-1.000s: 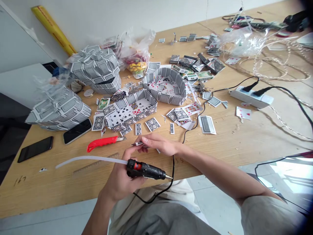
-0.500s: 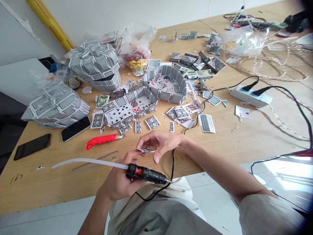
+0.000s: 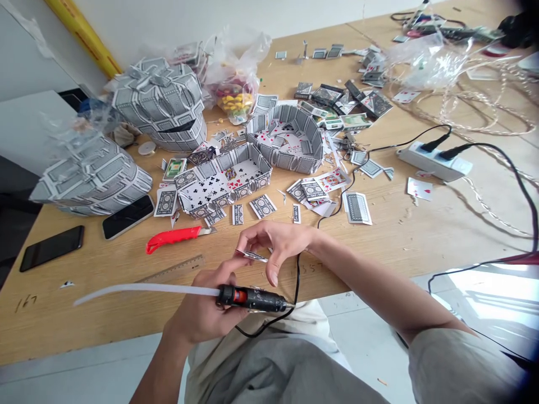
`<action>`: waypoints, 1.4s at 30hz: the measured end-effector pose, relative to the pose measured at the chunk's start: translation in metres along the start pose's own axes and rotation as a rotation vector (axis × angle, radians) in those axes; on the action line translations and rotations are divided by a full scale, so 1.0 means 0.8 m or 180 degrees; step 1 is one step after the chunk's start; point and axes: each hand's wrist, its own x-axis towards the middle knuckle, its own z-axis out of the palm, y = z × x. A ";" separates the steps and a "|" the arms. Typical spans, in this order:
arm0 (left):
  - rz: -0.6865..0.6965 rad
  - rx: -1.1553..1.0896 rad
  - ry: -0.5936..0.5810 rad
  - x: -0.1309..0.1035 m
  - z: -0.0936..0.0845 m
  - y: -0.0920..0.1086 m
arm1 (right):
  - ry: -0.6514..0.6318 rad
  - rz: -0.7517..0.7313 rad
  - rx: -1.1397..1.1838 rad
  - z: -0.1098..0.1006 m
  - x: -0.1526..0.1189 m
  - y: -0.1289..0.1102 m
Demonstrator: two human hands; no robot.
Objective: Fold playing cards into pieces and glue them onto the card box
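Observation:
My left hand is wrapped round a black hot glue gun. A long white glue stick sticks out of its back end, and its metal nozzle points right. My right hand has curled fingers at a small folded piece of playing card, seen nearly edge-on, while its thumb stands away from it. My left index fingertip reaches the card's near side. Beyond my hands lie a long box made of playing cards and a rounded card box.
A red utility knife with its blade out and a ruler lie at the left. Two phones and two woven card baskets stand farther left. Loose cards are scattered about. The gun's black cable runs toward a power strip.
The card piece now tilts a little more, and my right thumb has shifted slightly down and right. The glue gun stays in my left hand. The whole view has moved slightly.

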 end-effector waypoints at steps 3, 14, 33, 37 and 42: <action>-0.0095 0.0101 -0.0132 0.004 -0.001 0.005 | -0.0023 0.0054 -0.0140 0.000 0.000 0.000; 0.0141 0.0209 0.0073 0.002 -0.007 0.004 | 0.0024 0.0046 -0.0229 0.004 0.000 -0.001; -0.0596 0.0479 0.1358 -0.056 -0.046 0.006 | 0.0016 0.0044 0.0032 0.001 0.001 -0.001; -0.0544 0.0849 0.1359 -0.045 -0.040 0.014 | 0.0016 0.0074 -0.0013 0.002 0.001 -0.001; -0.0273 0.1279 0.1214 -0.037 -0.037 0.013 | 0.0014 0.0069 -0.0070 0.003 -0.001 -0.005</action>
